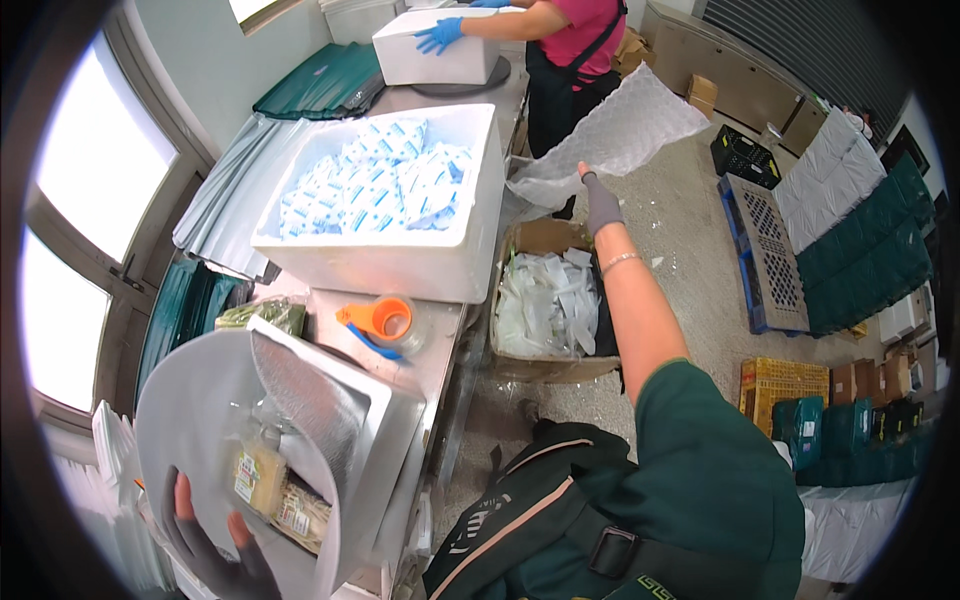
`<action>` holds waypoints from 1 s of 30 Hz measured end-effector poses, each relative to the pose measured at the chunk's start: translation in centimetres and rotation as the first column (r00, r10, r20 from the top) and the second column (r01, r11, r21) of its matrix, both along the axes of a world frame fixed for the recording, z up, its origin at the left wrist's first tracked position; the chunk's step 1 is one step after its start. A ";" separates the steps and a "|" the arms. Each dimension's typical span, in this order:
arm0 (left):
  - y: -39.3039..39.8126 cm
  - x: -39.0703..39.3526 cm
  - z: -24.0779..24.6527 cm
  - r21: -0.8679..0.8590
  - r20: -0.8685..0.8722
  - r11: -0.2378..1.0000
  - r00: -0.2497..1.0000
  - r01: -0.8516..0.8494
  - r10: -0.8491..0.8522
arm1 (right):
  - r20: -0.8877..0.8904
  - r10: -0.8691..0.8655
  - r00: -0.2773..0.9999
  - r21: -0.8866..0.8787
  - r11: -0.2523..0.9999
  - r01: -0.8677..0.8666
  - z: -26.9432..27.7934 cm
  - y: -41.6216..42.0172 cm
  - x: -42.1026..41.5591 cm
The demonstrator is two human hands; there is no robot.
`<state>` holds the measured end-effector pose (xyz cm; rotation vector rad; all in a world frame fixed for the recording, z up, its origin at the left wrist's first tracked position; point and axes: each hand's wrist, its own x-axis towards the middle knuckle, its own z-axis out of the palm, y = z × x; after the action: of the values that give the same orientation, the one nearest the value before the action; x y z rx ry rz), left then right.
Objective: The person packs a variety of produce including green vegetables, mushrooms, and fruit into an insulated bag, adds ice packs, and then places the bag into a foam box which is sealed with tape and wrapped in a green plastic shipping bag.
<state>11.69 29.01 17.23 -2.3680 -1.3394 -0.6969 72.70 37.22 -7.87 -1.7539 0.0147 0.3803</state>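
Observation:
In my right hand (pixel 598 202), which wears a grey fingerless glove, is a sheet of clear bubble wrap (pixel 622 127). The sheet spreads in the air beyond my outstretched arm. My left hand (pixel 217 536), also gloved, has its fingers apart by a grey-white liner bag (pixel 187 397) in a white foam box (pixel 386 397). It seems to hold nothing; whether it touches the liner I cannot tell. Inside the liner lie a labelled clear pack of pale food (pixel 259 476) and a labelled pack of thin mushrooms (pixel 304 517). A silvery foil sheet (pixel 311 405) stands along the liner's inner side.
A foam box (pixel 375 274) of printed ice packs (pixel 375 187) sits on the metal table (pixel 435 330). Nearby are an orange tape dispenser (pixel 379 319) and bagged greens (pixel 277 315). A carton (pixel 551 367) stands on the floor. Beyond, a co-worker's blue-gloved hand (pixel 442 34) touches another foam box (pixel 435 64).

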 end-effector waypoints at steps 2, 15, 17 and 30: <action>-1.5 3.9 0.3 0.006 -0.025 0.994 0.993 0.113 -0.113 | -0.079 -0.159 0.984 0.033 0.986 0.162 -0.2 3.1 2.8; 2.7 39.5 -9.1 -0.316 -0.304 0.643 0.567 0.698 -0.765 | 0.844 0.372 0.385 0.048 0.664 -0.746 0.9 0.9 2.5; 6.1 43.3 -9.0 -0.206 -0.250 0.697 0.652 0.687 -0.716 | 0.866 0.445 0.227 -0.056 0.539 -0.841 1.4 -0.9 1.7; 13.9 42.8 -6.5 -0.350 -0.154 0.756 0.762 0.554 -0.629 | 0.514 0.809 0.285 0.088 0.281 -0.956 8.7 -2.4 -2.4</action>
<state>54.45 42.91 10.74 -3.0340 -0.5723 -0.3191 70.25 34.78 0.88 -1.2073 -1.3745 0.8075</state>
